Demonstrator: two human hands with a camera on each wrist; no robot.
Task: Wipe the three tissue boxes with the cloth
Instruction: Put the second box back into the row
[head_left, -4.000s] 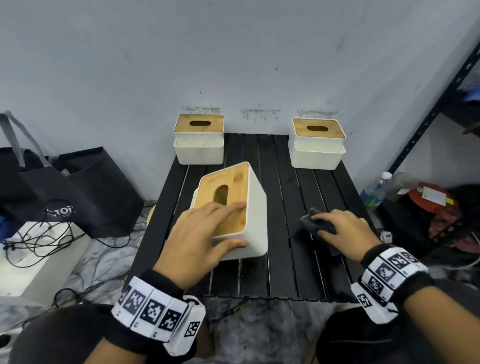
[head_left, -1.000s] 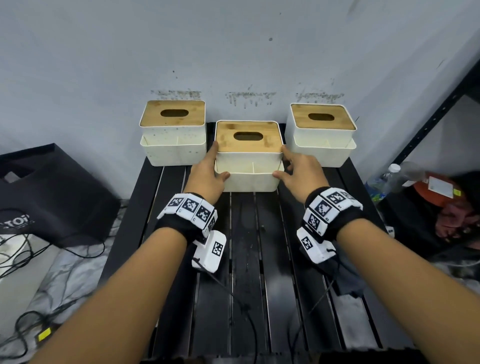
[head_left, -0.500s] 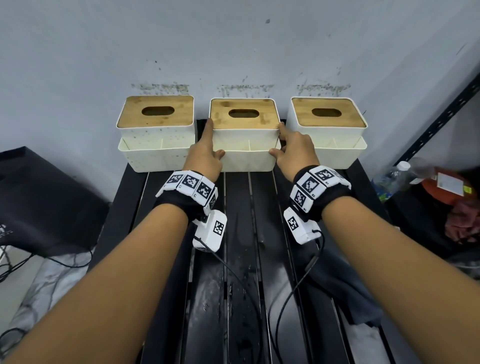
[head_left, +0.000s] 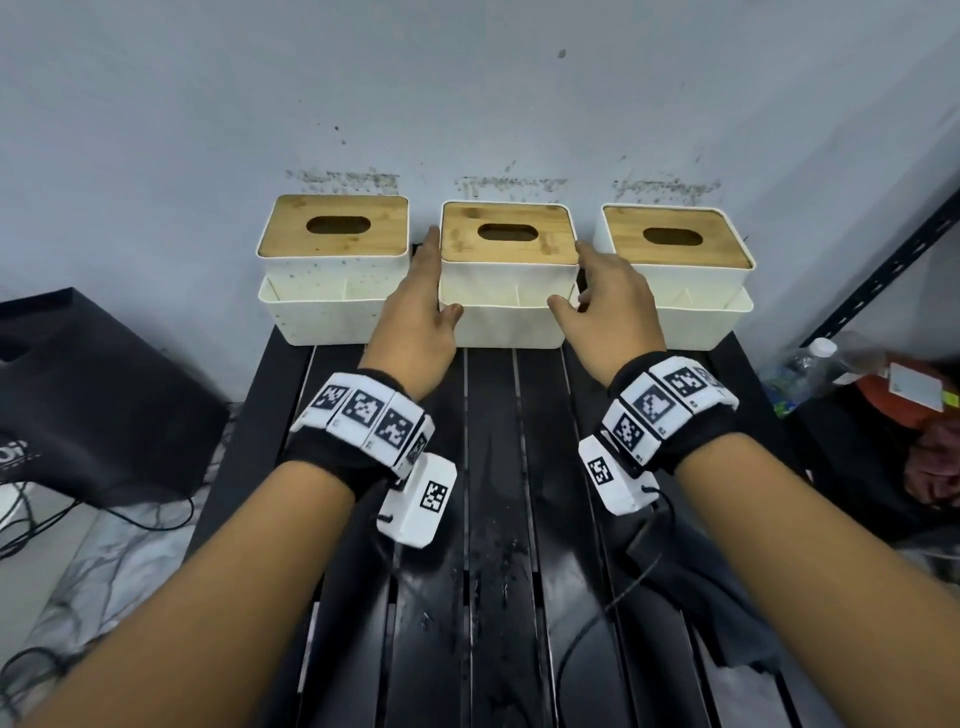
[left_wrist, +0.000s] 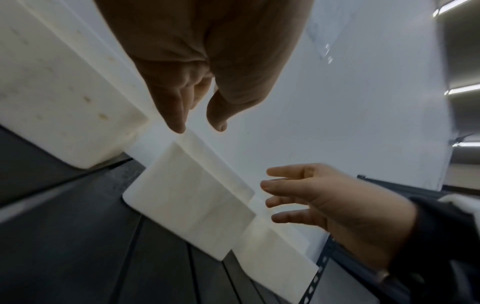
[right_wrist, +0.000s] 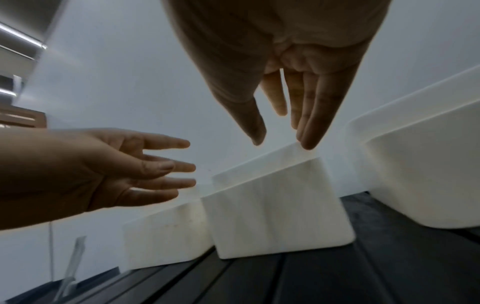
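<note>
Three white tissue boxes with wooden lids stand in a row against the wall: left box (head_left: 332, 270), middle box (head_left: 509, 280), right box (head_left: 675, 270). My left hand (head_left: 428, 280) lies along the middle box's left side, fingers straight in the gap, thumb at the front rim. My right hand (head_left: 597, 283) flanks its right side with fingers loosely spread. The wrist views show both hands open: left hand (left_wrist: 200, 127) over the middle box (left_wrist: 189, 201), right hand (right_wrist: 281, 142) over the same middle box (right_wrist: 278, 211). The dark cloth (head_left: 691, 587) lies on the table under my right forearm.
The black slatted table (head_left: 488, 519) has wet streaks down its middle. A black bag (head_left: 78, 405) sits on the floor to the left. A water bottle (head_left: 800, 369) and red items lie to the right, beside a black shelf post (head_left: 883, 270).
The middle box slid back into line between the other two, and both hands loosened from its sides. Four seconds ago my right hand held the cloth; it now lies on the table.
</note>
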